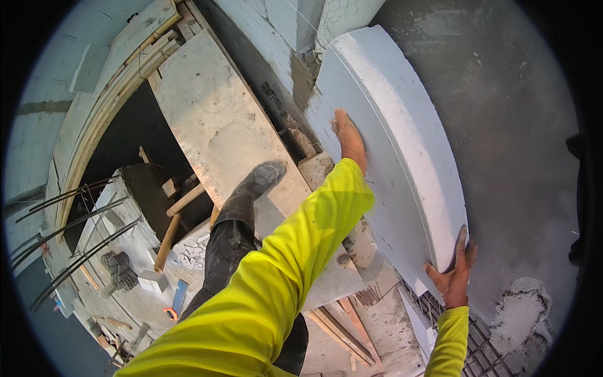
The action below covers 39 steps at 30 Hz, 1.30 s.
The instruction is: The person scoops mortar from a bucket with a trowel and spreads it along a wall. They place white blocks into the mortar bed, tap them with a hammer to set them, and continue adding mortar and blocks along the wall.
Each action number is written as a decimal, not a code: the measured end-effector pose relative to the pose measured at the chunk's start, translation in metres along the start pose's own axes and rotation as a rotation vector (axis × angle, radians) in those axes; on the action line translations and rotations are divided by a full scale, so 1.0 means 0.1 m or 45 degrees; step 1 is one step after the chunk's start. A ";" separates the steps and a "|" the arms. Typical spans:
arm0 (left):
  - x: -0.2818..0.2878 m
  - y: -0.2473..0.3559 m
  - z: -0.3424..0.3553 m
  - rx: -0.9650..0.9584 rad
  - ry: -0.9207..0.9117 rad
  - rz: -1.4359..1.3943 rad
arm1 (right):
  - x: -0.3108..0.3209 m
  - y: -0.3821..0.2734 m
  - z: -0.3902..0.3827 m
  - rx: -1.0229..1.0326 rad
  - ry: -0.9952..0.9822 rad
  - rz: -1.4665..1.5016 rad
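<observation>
Pale block (pixel 408 141): press evenly, your left grip (pixel 352 139) open against its face, right grip (pixel 453 273) spread wide at its near end.

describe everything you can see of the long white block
The block is long, thick and pale, resembling aerated concrete, with smooth-looking blue-grey faces and a brighter white strip. A fine line runs lengthwise; its bend may be the lens. It runs from the upper middle toward the lower right, right of the plank. The left hand lies against its left face; the right hand spreads over its near end. Its underside is hidden.
</observation>
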<state>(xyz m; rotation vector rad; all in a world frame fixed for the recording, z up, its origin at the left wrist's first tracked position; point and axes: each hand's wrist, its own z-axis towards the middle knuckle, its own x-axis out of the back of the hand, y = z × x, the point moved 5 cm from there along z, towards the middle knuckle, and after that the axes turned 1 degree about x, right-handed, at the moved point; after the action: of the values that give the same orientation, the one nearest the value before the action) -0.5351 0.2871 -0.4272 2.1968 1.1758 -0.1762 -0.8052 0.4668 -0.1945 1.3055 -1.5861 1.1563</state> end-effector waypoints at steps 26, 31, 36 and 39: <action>-1.21 0.83 -2.22 -1.764 -1.645 2.831 | -6.03 -2.34 -2.48 -2.092 0.195 2.465; -1.25 0.78 -2.12 -2.118 -1.514 3.108 | -6.91 -2.44 -2.00 -2.316 0.467 2.093; -1.39 0.88 -2.07 -2.070 -1.480 3.166 | -6.76 -2.36 -2.04 -2.388 0.657 1.800; -1.40 0.81 -2.09 -2.046 -1.459 3.296 | -6.31 -2.35 -2.10 -2.658 1.288 2.178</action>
<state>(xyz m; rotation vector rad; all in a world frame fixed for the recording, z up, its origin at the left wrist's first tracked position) -0.5897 0.2791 -0.1686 0.2956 -1.7731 0.4210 -0.4558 0.8350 -0.6839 -1.8811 -1.4755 0.0383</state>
